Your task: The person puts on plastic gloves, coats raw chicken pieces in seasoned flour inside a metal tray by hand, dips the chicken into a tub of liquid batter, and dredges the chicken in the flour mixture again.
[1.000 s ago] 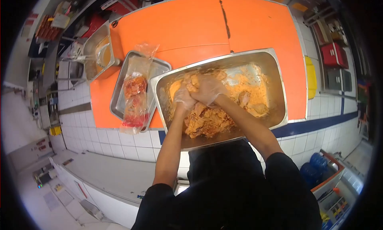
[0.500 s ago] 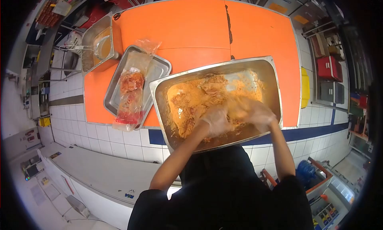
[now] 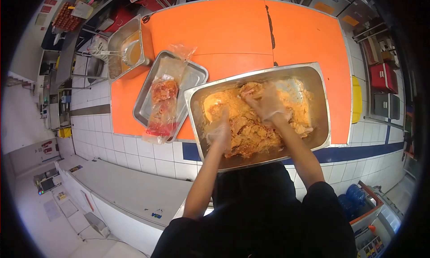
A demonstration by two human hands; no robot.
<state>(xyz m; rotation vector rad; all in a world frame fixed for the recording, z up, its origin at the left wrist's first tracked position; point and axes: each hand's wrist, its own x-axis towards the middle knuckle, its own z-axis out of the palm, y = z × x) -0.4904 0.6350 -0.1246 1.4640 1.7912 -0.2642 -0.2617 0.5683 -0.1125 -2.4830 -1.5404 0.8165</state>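
Observation:
A deep steel pan [image 3: 321,101] holds orange-coated raw meat pieces [image 3: 251,132] in a wet, creamy coating. Both of my hands are inside it, in clear plastic gloves. My left hand [image 3: 218,132] is at the pan's left side against the meat, its fingers stretched out. Farther in, near the far wall, my right hand [image 3: 272,108] lies over the meat with fingers extended, somewhat blurred. Its fingertips touch a piece and are partly lost in the coating.
Left of the pan, a shallow grey tray [image 3: 148,85] holds a plastic bag [image 3: 163,99] of reddish meat. Behind it, a steel container [image 3: 145,41] of orange liquid has a ladle [image 3: 131,52] in it. Scissors [image 3: 146,19] lie at the orange table's [image 3: 215,27] far left.
My right hand has moved left and toward the pan's far wall. My left hand has shifted left, apart from the right. The meat is heaped differently, and the whole view has shifted slightly.

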